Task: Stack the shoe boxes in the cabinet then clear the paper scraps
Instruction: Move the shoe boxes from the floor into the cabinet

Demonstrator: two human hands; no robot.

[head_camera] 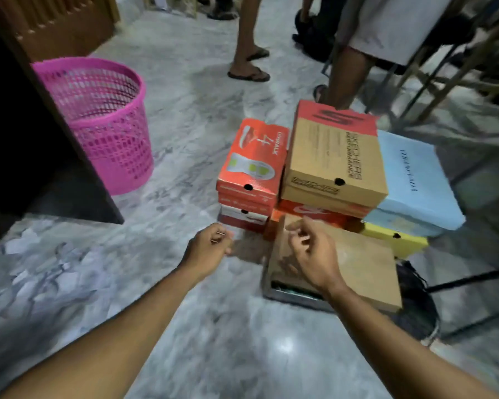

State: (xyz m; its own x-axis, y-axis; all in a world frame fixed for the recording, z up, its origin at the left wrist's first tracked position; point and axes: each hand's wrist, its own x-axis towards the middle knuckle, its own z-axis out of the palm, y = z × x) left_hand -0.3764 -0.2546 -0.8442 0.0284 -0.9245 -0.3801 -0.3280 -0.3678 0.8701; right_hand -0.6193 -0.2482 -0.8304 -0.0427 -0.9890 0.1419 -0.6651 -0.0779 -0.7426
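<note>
Stretching across the whole view is the grey marbled floor (190, 116), with a dark wooden cabinet (26, 116) standing open at the left edge. A pink mesh basket (98, 122) is sitting just beside the cabinet. Right of centre the shoe boxes are piling up on the floor: a pale blue box (409, 180) is lying over a yellow box (398, 240), a tan Skechers box (334, 159) is topping an orange box (323, 211), and a red box (254, 162) is resting on another red-and-white one. A flat brown box (357, 263) is lying nearest, in front of the stack. White paper scraps (41, 263) are lying scattered at lower left. The right hand (314, 251) is hovering over the brown box, fingers loosely curled, gripping nothing. The left hand (211, 249) is hanging just left of it, fingers curled in, holding nothing visible.
</note>
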